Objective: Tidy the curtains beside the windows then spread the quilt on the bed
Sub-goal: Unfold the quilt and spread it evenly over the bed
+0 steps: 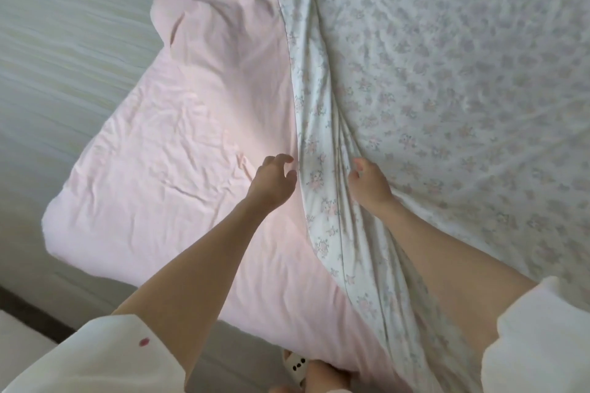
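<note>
The quilt lies across the bed, its floral side (447, 89) up on the right. Its plain pink side (178, 143) is turned over on the left. A raised floral fold (314, 137) runs between the two from the top of the view down to me. My left hand (274, 182) hovers over the pink side just beside that fold, fingers loosely curled and holding nothing. My right hand (370, 183) is on the other side of the fold, with its fingers curled into the bunched floral fabric.
The grey striped bed sheet (64, 41) shows bare at the left. The pink corner of the quilt (60, 220) hangs near the bed's edge. Below are a dark strip of floor (28, 313) and my foot in a white slipper (297, 367). White sleeves cover both upper arms.
</note>
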Demonstrator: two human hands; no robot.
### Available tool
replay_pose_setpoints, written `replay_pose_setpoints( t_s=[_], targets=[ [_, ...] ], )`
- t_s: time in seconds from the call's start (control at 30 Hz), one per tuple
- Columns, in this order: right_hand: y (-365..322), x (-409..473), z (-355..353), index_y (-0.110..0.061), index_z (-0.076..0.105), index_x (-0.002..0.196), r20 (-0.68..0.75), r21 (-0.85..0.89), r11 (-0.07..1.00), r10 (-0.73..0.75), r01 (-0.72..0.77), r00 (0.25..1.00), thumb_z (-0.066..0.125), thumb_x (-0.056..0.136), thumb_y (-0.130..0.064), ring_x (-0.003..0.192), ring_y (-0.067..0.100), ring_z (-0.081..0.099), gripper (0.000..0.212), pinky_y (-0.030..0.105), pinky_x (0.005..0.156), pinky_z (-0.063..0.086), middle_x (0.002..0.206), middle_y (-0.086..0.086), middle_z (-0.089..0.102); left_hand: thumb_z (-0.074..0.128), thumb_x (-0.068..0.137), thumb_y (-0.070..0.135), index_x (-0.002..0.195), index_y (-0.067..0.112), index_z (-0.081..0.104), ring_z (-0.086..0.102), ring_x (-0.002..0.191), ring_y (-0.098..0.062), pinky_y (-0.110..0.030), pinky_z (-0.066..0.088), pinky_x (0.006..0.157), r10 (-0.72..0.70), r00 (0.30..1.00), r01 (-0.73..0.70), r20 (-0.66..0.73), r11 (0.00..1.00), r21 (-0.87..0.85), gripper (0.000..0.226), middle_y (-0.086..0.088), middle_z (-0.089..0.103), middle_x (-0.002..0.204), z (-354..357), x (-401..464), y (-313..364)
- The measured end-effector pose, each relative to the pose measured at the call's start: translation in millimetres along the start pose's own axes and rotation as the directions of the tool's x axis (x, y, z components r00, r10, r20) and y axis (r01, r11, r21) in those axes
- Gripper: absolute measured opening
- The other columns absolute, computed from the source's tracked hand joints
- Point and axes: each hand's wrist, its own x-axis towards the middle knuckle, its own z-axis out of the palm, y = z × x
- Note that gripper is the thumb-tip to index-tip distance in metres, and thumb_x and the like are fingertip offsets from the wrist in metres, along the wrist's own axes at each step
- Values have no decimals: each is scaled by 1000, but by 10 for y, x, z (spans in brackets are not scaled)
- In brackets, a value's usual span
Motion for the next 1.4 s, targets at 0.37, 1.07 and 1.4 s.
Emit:
replay_pose_setpoints(
  t_s=[0.37,1.07,1.4],
  targets=[
    [14,749,127,-20,21,146,177,233,965,80,-121,981,48,89,-48,139,21,28,69,43,114,25,153,0,27,39,98,23,138,13,41,43,127,-30,-37,36,104,-71,995,69,-73,997,-34,41,-9,47,140,52,795,-32],
    [-766,-282,1281,-31,43,55,378,236,968,-169,82,910,52,86,-7,46,2,30,40,17,51,23,56,-14,28,38,87,1,140,24,29,52,107,-42,-41,43,85,-39,974,47,-222,998,32,59,-21,51,119,-938,720,-721],
    [-1090,-520,1994,-16,37,141,448,8,999,24,-31,894,37,98,-22,129,19,44,43,23,90,37,143,7,43,44,85,-3,123,19,46,50,90,-24,-31,43,67,-430,882,261,-193,787,-559,44,-2,52,107,-1049,-335,-2388]
  ],
)
